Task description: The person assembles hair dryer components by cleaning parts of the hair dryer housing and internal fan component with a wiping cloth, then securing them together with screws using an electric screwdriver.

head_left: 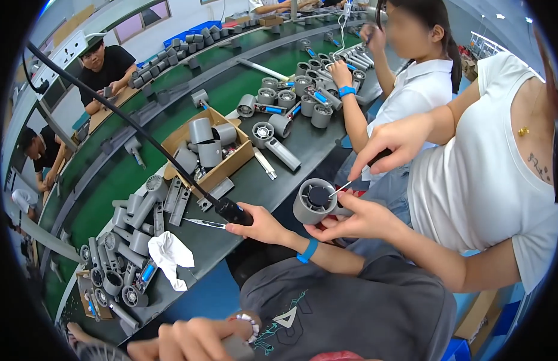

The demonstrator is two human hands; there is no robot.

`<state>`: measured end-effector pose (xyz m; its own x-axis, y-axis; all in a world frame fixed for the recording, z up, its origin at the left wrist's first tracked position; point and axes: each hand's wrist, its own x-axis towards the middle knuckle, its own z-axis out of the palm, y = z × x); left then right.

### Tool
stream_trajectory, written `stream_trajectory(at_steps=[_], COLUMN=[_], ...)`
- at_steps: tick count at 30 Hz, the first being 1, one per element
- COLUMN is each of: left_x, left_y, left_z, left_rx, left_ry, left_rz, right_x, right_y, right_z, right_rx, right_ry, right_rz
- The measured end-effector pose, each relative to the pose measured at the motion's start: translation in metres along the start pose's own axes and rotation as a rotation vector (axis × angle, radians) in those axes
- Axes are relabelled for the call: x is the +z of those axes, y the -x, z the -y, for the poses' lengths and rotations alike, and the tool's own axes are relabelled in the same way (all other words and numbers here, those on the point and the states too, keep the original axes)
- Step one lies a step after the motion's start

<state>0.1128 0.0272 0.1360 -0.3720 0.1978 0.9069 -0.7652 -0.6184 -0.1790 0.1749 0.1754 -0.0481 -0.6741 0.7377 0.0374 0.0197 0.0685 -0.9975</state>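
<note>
My left hand (191,340), with a beaded bracelet at its wrist, is closed round a grey handheld fan (235,347) at the lower edge; the frame cuts much of it off. My right hand (261,225), wearing a blue wristband (307,250), grips a black corded screwdriver (232,212) above the table's front edge. The tool's working end is hidden. Beside these fingers, a thin pointed silver blade (205,223) shows; whether my hand touches it I cannot tell. A crumpled white cloth (172,256) lies nearer to me, next to piled grey fans (131,231).
A cardboard box (231,171) of grey housings stands beyond my right hand. At right, a person in white works a thin screwdriver (344,188) into a fan head (315,201), close to my right forearm. Beyond, fan parts (303,90) crowd the table beside a green conveyor (170,99).
</note>
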Motion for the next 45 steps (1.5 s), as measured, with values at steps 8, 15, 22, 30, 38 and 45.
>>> stream_trajectory(at_steps=[8,15,22,30,38,45], left_x=[0.004,-0.017,-0.02,-0.024,-0.05,-0.036], left_y=[-0.006,0.017,0.102,0.089,0.198,0.268], left_z=[-0.011,-0.022,-0.041,-0.002,-0.084,-0.113], left_rx=[-0.255,-0.313,-0.596,-0.996,-1.393,-1.191], left_ry=[-0.265,-0.244,-0.06,-0.551,-0.484,-0.594], left_rz=[-0.339,-0.338,-0.734,-0.817,-0.863,-1.327], right_x=[0.0,-0.002,0.003,0.005,-0.006,-0.004], right_y=[0.001,-0.005,0.001,-0.014,0.004,0.005], right_z=[0.002,-0.005,-0.001,-0.063,0.0,-0.001], right_rx=[0.001,-0.056,-0.032,-0.106,-0.03,-0.079], right_ry=[0.037,0.034,0.117,-0.109,0.076,0.071], right_rz=[-0.022,-0.036,-0.031,-0.104,-0.036,-0.032])
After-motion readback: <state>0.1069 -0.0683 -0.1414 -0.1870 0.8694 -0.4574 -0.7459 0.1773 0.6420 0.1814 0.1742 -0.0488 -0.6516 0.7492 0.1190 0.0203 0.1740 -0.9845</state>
